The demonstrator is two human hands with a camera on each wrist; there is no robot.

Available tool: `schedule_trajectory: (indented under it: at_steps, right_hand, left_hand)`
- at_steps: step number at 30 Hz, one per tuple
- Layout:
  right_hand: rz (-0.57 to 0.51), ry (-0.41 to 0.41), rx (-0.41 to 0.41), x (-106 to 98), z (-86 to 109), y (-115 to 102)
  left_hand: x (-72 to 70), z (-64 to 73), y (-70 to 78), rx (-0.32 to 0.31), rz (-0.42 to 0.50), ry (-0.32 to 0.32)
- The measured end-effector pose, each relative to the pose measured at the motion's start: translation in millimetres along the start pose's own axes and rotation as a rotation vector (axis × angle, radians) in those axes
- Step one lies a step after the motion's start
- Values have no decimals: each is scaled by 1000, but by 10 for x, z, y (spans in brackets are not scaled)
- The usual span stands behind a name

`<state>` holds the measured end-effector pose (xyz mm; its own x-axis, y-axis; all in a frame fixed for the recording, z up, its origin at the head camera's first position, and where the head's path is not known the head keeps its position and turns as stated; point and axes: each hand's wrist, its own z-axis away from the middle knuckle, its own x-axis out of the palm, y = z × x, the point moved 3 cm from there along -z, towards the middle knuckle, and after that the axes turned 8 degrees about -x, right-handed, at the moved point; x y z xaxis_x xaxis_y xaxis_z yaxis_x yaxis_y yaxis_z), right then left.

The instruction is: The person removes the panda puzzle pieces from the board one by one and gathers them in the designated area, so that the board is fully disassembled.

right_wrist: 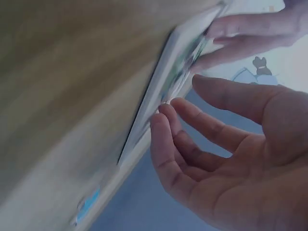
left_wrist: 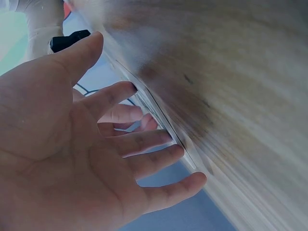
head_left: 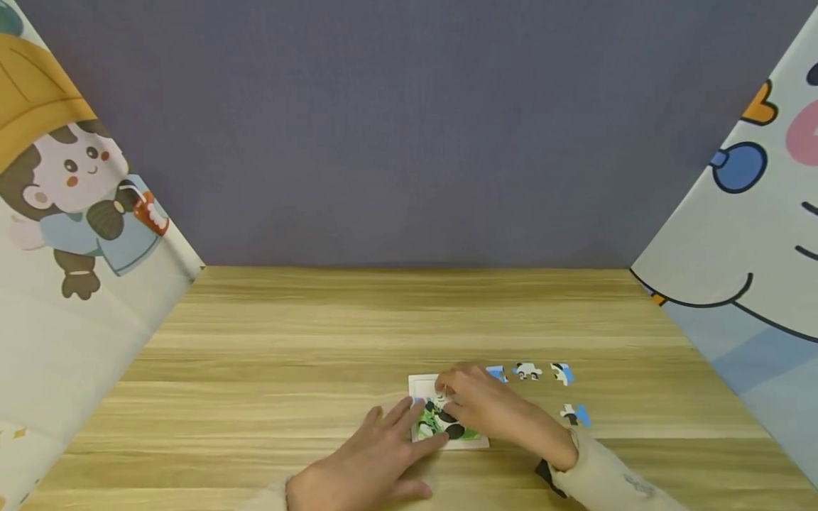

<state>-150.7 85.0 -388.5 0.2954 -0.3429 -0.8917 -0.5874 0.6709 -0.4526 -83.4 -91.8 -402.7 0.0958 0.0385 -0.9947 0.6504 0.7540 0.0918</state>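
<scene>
A small puzzle board (head_left: 469, 445) with a white rim lies on the table, partly filled with a picture of a panda among green leaves. My left hand (head_left: 373, 454) rests its spread, straight fingers on the board's left and lower edge; the left wrist view shows the fingertips against the rim. The right hand (head_left: 479, 404) reaches over the upper right of the board. Between its curled fingers and thumb is a white puzzle piece (head_left: 441, 398), mostly hidden, low against the board. In the right wrist view the fingertips (right_wrist: 166, 109) meet the board's surface.
Loose puzzle pieces lie to the right: a blue one (head_left: 496, 372), one with a panda face (head_left: 527, 370), a blue and black one (head_left: 563, 373), and another (head_left: 576, 414) nearer me. A grey wall (head_left: 409, 142) stands behind the wooden table (head_left: 255, 369), with cartoon-printed panels at both sides.
</scene>
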Motion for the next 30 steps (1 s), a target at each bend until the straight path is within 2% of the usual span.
schedule_trajectory:
  at_steps: [8, 19, 30]
  right_hand:
    - [52, -20, 32, 76, 18, -48]
    - [85, 7, -3, 68, 28, -33]
    - [14, -9, 28, 66, 16, 3]
  left_hand:
    - [-5, 16, 11, -22, 26, -29]
    - [-10, 15, 17, -26, 13, -2]
    - [7, 8, 18, -32, 13, -9]
